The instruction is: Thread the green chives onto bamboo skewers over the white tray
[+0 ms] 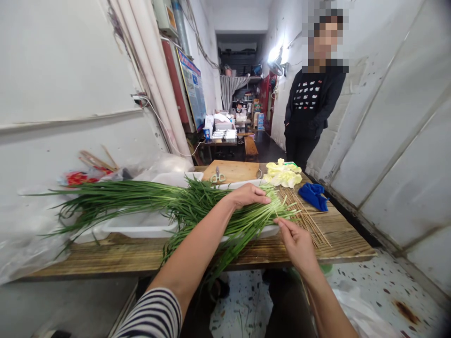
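Note:
A large heap of green garlic chives (148,197) lies across white plastic trays (141,229) on the wooden table, with pale stem ends to the right. My left hand (251,195) rests over those stem ends, its fingers curled and closed on some chives. Just right of it, my right hand (298,239) is closed in a pinch at the tips of the stems. A thin bamboo skewer seems to be in that pinch, its tail showing below the palm; the fingers partly hide it. Loose bamboo skewers (310,218) lie on the table beyond my right hand.
Behind the chives are a cutting board (234,170), scissors (217,176) and yellow cabbage leaves (283,173). A blue cloth (313,196) lies to the right. Plastic bags (31,230) cover the left end of the table (345,244). Beyond it, a person (310,103) stands by the right wall.

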Motion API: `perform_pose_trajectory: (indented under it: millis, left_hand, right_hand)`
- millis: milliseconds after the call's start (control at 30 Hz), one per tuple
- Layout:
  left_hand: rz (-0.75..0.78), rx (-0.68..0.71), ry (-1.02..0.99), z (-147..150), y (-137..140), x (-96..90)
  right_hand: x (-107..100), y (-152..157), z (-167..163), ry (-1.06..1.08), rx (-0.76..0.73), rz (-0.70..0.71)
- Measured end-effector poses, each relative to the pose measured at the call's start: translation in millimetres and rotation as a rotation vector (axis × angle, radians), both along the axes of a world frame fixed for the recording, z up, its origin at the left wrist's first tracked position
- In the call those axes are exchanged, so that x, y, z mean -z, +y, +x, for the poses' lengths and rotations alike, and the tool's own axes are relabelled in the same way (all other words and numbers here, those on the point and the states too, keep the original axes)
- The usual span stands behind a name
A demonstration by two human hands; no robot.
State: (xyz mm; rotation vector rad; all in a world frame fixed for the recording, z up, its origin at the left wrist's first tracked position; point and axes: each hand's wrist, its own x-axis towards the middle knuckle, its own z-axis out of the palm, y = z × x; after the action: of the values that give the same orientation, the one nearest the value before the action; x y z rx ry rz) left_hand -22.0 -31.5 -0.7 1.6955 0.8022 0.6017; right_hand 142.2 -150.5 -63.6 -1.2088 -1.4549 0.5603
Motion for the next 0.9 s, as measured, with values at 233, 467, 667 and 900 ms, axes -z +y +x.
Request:
perform_pose_trajectory:
  millis: [233,467,667,900]
  left_hand:
    - [0.003,-0.011,0.009,4.6,-4.9,4.9]
    - [-0.009,-0.036,0.013,9.9,-5.2,7.9]
    - [-0.106,0.078,-0.065,5.3,-0.8,1.1]
    - [-0.102,0.155,0.001,-2.6,16.6,-2.7]
  right_hand:
    - [-0.6,16.8,-1.4,-0.027,0.016,0.025]
    - [10.2,22.3,-2.3,0.024,0.032,0.001]
    - [14.4,14.0,-3.0,0.125,-0.036,-0.046]
    - [21.4,8.7,-6.5,0.217,-0.066,-0.101]
